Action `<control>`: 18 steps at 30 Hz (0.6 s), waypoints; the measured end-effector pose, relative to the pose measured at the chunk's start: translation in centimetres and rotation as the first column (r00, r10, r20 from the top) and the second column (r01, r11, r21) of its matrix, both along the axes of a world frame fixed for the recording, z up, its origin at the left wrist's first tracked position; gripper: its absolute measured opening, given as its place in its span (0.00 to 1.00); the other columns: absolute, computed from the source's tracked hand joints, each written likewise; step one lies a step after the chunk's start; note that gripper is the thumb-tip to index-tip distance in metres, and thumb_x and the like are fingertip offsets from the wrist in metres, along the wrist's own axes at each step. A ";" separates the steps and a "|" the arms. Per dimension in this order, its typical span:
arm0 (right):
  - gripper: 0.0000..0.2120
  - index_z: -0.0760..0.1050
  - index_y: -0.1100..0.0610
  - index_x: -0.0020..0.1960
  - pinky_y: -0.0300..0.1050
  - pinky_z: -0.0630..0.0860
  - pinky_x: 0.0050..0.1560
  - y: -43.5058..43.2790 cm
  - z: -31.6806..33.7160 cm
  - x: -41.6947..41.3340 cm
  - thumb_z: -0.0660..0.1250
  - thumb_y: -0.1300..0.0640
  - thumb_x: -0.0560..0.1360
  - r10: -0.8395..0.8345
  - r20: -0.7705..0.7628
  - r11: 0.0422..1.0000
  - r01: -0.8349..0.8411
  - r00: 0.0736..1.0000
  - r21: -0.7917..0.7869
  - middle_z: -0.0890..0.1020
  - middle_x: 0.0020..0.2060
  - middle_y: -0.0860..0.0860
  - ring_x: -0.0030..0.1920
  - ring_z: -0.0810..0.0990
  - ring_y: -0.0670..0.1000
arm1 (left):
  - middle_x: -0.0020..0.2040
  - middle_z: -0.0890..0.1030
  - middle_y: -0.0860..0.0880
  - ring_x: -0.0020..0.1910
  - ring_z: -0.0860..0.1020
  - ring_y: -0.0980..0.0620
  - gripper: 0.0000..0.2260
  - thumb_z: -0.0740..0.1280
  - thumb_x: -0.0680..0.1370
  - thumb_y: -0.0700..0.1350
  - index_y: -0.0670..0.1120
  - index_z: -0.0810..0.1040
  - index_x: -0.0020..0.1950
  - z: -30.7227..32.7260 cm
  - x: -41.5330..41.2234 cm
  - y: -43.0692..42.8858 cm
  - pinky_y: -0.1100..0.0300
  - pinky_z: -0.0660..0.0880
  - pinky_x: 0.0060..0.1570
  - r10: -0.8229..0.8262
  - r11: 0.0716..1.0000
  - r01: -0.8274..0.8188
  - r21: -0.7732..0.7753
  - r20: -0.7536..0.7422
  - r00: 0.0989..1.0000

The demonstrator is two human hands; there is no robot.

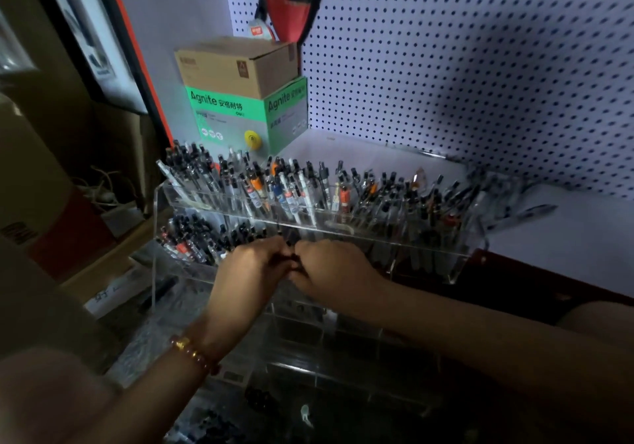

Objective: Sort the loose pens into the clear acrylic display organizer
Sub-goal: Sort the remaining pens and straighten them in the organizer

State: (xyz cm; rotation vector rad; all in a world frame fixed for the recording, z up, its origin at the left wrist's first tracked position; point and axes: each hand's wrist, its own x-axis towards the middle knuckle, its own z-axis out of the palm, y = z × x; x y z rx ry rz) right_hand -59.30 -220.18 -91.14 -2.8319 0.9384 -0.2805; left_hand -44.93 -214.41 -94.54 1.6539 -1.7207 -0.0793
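Head view: your left hand (pixel 250 268) and right hand (pixel 331 267) meet fingertip to fingertip at the second tier of the organizer (pixel 458 267), fingers curled. The light is too dim to tell whether they pinch a pen. Pens (pixel 291 189) pack the top tier, leaning back for display, so filling likely proceeds lower.

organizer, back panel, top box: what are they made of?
Organizer: clear glossy plastic, likely acrylic. The pens show through its walls and the edges glint. Back panel: matte white pegboard with a regular grid of holes; painted metal or hardboard, can't tell which. Top box: matte brown cardboard with folded flaps.
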 end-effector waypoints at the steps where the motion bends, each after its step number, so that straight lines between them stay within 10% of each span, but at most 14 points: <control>1: 0.12 0.74 0.58 0.50 0.43 0.67 0.40 0.2 1.0 -0.1 0.57 0.50 0.79 0.022 -0.007 0.997 -0.022 1.000 -0.075 0.79 0.42 0.54 0.42 0.76 0.56 | 0.37 0.80 0.56 0.36 0.79 0.56 0.02 0.70 0.71 0.45 0.53 0.78 0.40 0.1 -0.1 0.0 0.57 0.73 0.34 -0.018 1.000 0.018 -0.016 -0.016 1.000; 8: 0.14 0.76 0.57 0.34 0.34 0.62 0.25 -1.5 7.7 -5.3 0.58 0.56 0.75 0.202 0.475 0.850 0.088 0.856 -0.520 0.65 0.22 0.44 0.19 0.64 0.48 | 0.39 0.84 0.53 0.37 0.81 0.54 0.02 0.73 0.72 0.44 0.50 0.84 0.40 0.9 0.0 0.2 0.59 0.74 0.35 0.008 1.000 -0.009 0.007 0.071 0.997; 14: 0.18 0.77 0.63 0.38 0.44 0.68 0.30 -7.6 9.8 -10.3 0.55 0.56 0.78 -0.115 0.680 0.921 0.334 0.724 -0.200 0.74 0.26 0.51 0.26 0.72 0.50 | 0.42 0.82 0.51 0.40 0.82 0.47 0.03 0.71 0.73 0.49 0.52 0.81 0.43 3.7 0.8 -0.7 0.57 0.73 0.32 -0.013 0.999 -0.008 0.040 0.496 0.868; 18: 0.13 0.78 0.62 0.43 0.40 0.66 0.30 -12.6 8.8 -13.9 0.56 0.64 0.80 -0.310 0.668 0.949 0.260 0.677 0.177 0.72 0.26 0.50 0.24 0.70 0.41 | 0.44 0.82 0.54 0.39 0.82 0.50 0.03 0.73 0.72 0.50 0.53 0.82 0.44 7.9 0.2 -1.8 0.60 0.73 0.32 -0.013 0.998 0.043 -0.055 0.453 0.891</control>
